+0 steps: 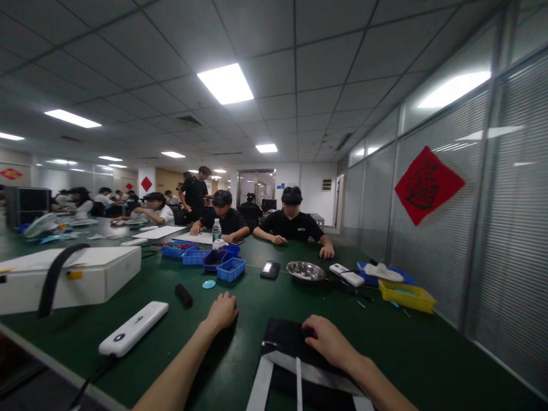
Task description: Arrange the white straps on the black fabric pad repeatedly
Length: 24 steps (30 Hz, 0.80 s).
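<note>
My left hand (222,311) rests palm down on the green tabletop with fingers loosely bent and apart, holding nothing that I can see. My right hand (325,338) lies over the upper right part of a black flat piece with light grey strips (282,337), perhaps a fabric bag. Its thumb and fingers are curled together around something dark there; the exact grip is hidden. Left of my left hand lies a short black cylindrical object (184,296). A light blue round disc (209,284) sits just beyond that hand.
A white power strip (133,329) and a white box with a black strap (107,274) occupy the left. Blue bins (231,270), a water bottle (217,229), a metal bowl (305,272) and a yellow tray (406,295) stand farther back. People (295,225) sit opposite.
</note>
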{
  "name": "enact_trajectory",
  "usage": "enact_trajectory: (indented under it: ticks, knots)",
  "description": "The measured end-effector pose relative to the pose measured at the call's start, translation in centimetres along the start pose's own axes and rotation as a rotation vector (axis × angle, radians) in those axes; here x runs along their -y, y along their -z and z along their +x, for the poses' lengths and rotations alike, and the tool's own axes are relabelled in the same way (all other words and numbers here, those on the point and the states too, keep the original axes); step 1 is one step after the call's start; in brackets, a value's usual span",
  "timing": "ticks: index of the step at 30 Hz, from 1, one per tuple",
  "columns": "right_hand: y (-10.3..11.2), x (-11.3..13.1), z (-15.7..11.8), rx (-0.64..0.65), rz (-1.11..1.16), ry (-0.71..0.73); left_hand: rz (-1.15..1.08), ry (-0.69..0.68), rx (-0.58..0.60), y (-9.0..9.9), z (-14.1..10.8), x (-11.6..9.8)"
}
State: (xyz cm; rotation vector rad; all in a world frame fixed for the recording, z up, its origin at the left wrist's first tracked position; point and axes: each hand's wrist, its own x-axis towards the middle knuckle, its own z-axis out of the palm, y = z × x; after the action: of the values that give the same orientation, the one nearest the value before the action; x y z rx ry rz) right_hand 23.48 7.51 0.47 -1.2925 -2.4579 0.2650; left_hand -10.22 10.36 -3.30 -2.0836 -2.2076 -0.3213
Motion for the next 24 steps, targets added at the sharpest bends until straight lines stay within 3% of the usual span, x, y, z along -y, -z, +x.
enact_trajectory:
  ticks: [10,15,20,24]
  knots:
    - [0.5,0.5,0.3,0.032,-0.017,0.010,-0.010,-0.002,-0.039,-0.5,0.4,0.4]
    - [1.7,-0.1,-0.1,-0.073,-0.007,0.001,-0.025,-0.005,-0.046,-0.8,0.6,0.6]
    - [4.8,-3.2,-1.7,-0.233,-0.038,-0.121,-0.028,-0.015,-0.032,-0.9,0.8,0.8]
    - [7.6,-8.3,-4.9,-0.297,-0.112,-0.346,-0.033,-0.034,-0.029,-1.1,1.0,0.9]
